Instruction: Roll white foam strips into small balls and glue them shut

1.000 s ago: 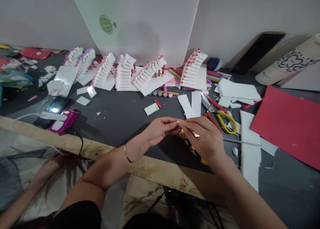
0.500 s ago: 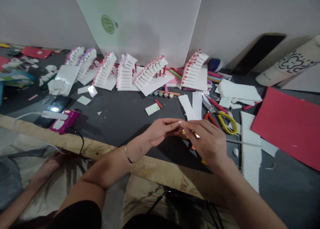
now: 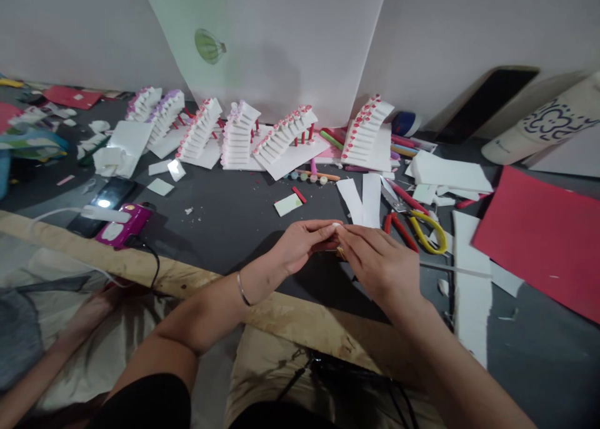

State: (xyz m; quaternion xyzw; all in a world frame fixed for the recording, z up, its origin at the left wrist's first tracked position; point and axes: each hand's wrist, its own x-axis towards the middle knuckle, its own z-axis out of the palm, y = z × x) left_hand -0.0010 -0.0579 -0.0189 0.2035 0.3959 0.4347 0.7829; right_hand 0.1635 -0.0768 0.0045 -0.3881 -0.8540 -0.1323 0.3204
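The left hand [image 3: 300, 246] and right hand [image 3: 385, 261] meet, fingertips together, both pinching a small white bit [image 3: 336, 225]. From it, scissors [image 3: 419, 215] lie at 3 o'clock, paper strips [image 3: 372, 199] at 1. Farther — model stairs [image 3: 284, 137] at 11, a bottle [image 3: 538, 127] at 2.

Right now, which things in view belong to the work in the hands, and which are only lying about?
Apparently in the work:
small white piece held between the left hand and right hand
probably white stepped models with coloured dots

Apparently just lying about:
black phone with a lit spot
magenta plug adapter
white bottle with a dark flower drawing
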